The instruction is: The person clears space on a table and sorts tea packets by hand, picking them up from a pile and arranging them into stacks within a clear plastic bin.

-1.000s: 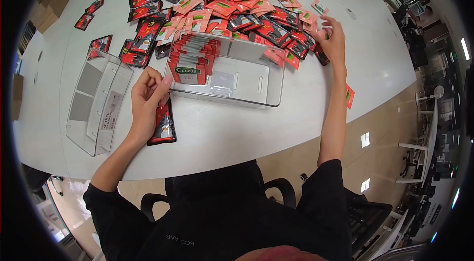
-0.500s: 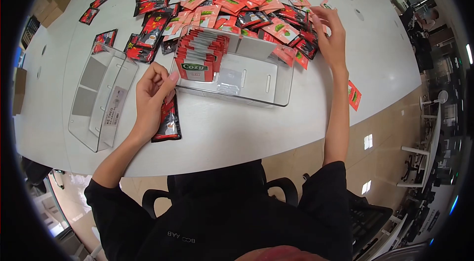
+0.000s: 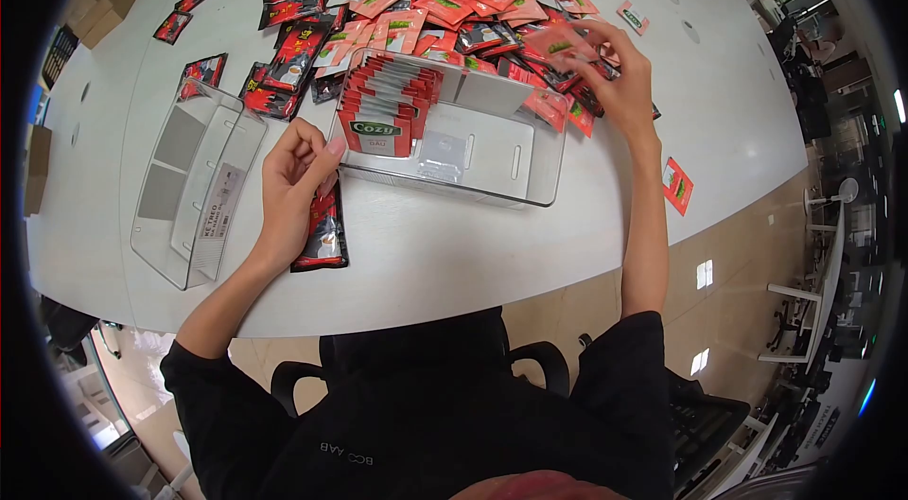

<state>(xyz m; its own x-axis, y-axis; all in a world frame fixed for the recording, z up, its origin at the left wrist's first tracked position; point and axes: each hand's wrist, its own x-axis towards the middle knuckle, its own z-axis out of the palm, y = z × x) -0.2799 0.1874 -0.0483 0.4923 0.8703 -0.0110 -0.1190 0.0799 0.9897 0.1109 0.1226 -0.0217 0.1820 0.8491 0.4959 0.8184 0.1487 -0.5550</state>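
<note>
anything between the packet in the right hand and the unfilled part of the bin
Yes: the far wall of the bin, beside the pile. The bin's top is open, so the right hand can probably lift the packet over it.

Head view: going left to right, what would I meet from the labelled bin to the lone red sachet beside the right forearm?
Labelled transparent plastic bin → left hand → row of Cozy sachets → right hand → lone red sachet.
</note>
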